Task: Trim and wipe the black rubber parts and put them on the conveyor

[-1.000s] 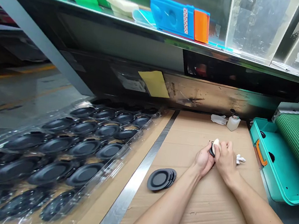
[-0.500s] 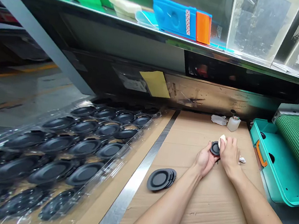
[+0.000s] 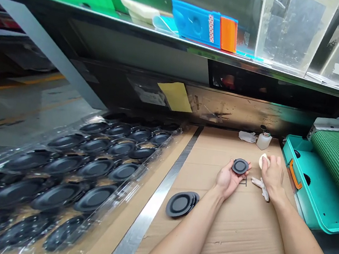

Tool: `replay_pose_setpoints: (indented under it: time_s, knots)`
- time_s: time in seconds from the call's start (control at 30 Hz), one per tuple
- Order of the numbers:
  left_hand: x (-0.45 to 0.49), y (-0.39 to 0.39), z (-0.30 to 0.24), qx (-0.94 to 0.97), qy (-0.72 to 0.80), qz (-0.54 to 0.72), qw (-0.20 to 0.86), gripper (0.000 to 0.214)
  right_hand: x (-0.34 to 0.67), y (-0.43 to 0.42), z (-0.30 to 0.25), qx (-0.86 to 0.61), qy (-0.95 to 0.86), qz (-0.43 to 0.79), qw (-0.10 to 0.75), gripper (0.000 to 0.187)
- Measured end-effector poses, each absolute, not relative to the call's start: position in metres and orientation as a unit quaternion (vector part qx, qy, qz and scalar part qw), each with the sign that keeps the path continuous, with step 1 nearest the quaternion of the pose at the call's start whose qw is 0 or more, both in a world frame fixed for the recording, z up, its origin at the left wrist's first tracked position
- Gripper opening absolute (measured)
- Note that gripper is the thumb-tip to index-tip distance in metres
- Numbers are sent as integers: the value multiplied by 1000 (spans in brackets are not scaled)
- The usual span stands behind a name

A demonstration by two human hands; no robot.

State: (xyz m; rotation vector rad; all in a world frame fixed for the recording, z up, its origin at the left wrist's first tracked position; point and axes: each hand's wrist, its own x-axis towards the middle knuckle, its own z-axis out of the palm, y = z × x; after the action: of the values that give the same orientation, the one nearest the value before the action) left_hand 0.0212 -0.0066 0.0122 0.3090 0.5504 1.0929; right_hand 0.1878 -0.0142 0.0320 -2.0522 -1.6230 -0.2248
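Right now I am cradling one matte black rubber disc (image 3: pixel 240 166), with a raised rim and recessed centre, on the curled fingers of my left hand (image 3: pixel 228 180). My right hand (image 3: pixel 273 175), just beside it, is pinching a pale foam pad (image 3: pixel 263 161) between narrowly closed fingers. A crumpled white cloth (image 3: pixel 260 187) is lying on the cardboard-covered counter (image 3: pixel 236 237). Well left of my hands, a small stack of matching discs (image 3: pixel 180 203) is sitting on the cardboard, and many rows of further discs (image 3: pixel 97 168) are lying under glossy clear plastic film (image 3: pixel 116 203).
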Motion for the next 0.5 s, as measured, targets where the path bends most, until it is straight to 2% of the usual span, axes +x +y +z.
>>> replay_pose_setpoints:
  time_s: [0.23, 0.4, 0.5]
  knots:
    - [12, 0, 14, 103, 224, 517, 820, 35, 210, -30, 41, -699, -680, -94, 200, 25]
    - [9, 5, 14, 88, 219, 523, 819, 29, 210, -41, 48, -589, -792, 117, 110, 16]
    - [11, 4, 13, 103, 226, 527, 813, 29, 199, -40, 48, -560, -802, 100, 185, 19]
